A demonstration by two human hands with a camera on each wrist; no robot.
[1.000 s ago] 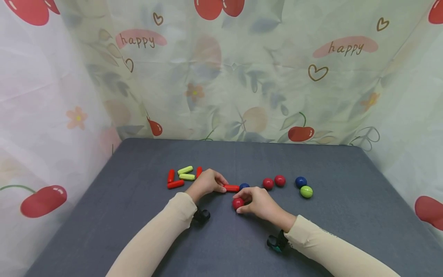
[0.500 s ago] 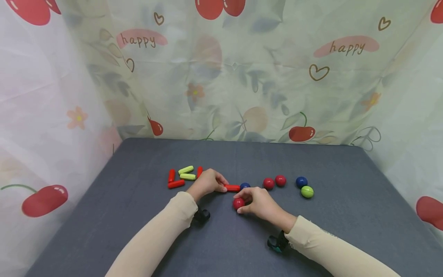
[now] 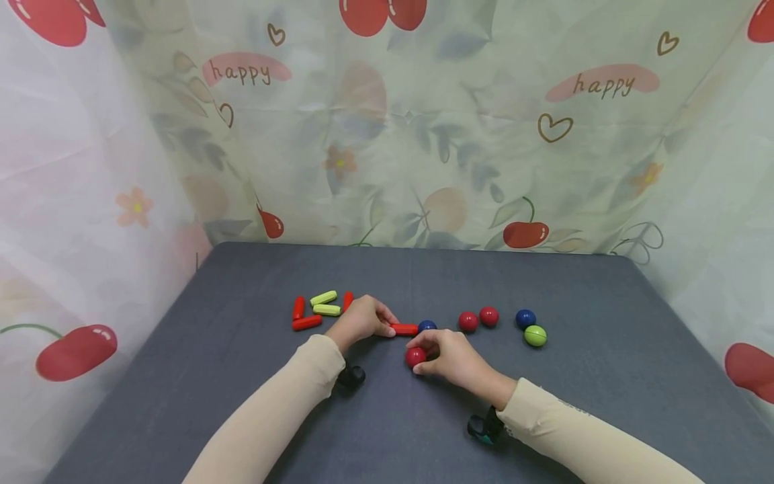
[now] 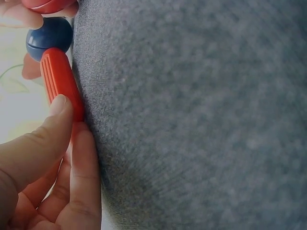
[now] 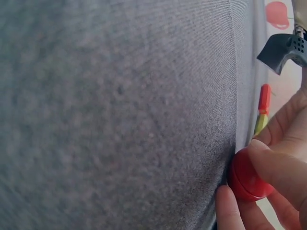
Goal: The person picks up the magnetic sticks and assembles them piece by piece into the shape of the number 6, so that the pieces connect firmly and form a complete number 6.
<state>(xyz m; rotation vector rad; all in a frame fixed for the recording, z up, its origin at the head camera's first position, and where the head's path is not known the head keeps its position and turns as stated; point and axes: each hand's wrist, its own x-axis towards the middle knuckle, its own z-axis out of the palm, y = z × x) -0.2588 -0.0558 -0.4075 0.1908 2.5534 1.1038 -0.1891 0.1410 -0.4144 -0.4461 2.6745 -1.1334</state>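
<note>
My left hand (image 3: 363, 321) pinches the near end of a red ridged stick (image 4: 61, 79) between thumb and fingers. The stick's far end meets a blue ball (image 4: 50, 37) with a seam round it. My right hand (image 3: 452, 356) holds a red ball (image 3: 415, 357) between thumb and fingers, just in front of that blue ball. In the right wrist view the red ball (image 5: 248, 176) shows a seam and sits low against the cloth. From the head view, the right hand's fingers partly cover the blue ball.
Left of the hands lie several loose red sticks (image 3: 307, 323) and two yellow-green ones (image 3: 327, 310). To the right are two red balls (image 3: 468, 321), another blue ball (image 3: 525, 318) and a green ball (image 3: 535, 335). Dark grey cloth covers the table (image 3: 580, 417); a printed curtain (image 3: 411, 148) surrounds it.
</note>
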